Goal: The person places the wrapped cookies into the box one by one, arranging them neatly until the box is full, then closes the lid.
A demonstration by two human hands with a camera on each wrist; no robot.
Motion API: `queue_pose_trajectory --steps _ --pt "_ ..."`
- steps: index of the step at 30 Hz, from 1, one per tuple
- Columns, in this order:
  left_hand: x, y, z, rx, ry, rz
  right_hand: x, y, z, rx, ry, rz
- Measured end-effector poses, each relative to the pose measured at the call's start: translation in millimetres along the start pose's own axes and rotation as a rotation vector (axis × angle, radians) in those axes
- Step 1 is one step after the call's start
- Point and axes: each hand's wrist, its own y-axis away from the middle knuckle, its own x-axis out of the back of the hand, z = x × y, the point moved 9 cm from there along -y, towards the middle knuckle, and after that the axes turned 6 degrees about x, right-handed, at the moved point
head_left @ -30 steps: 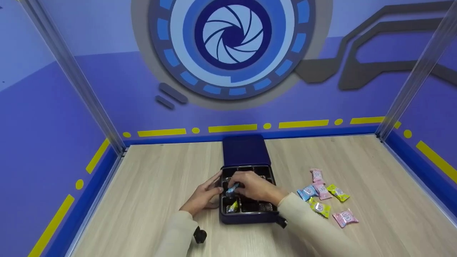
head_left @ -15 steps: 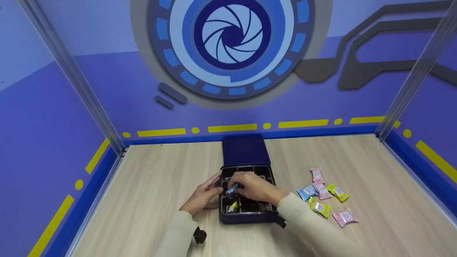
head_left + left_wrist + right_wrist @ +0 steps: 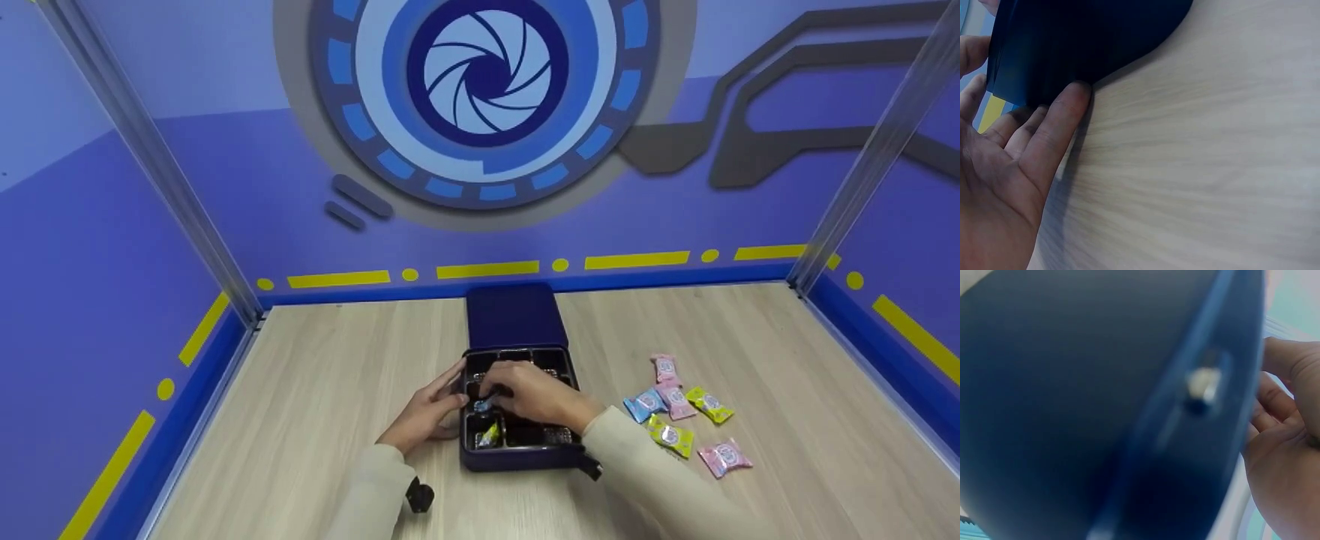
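A dark blue box lies with its lid tipped back, its black insert divided into compartments. My left hand rests along the box's left side, thumb at the rim; the left wrist view has its fingers fairly straight against the wall. Over the insert is my right hand, fingers bent downward. A blue-wrapped candy lies in a left compartment just below those fingertips, seemingly free of them. Nearer the front, a yellow-wrapped candy sits in another compartment. My right hand hides much of the insert.
Loose wrapped candies lie right of the box: a blue one, a yellow one, a pink one and several more. The raised lid reaches toward the blue back wall.
The blue candy, earlier between my right thumb and fingers, now sits lower in the left compartment, and the fingers have parted slightly. My left hand stays in place.
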Motion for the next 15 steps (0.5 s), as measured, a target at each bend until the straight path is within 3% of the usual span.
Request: queue_pose_trajectory --steps 15 --pt "1.9 -0.1 -2.4 0.005 -0.025 0.030 7.3 6.7 0.7 -0.005 0.002 0.042"
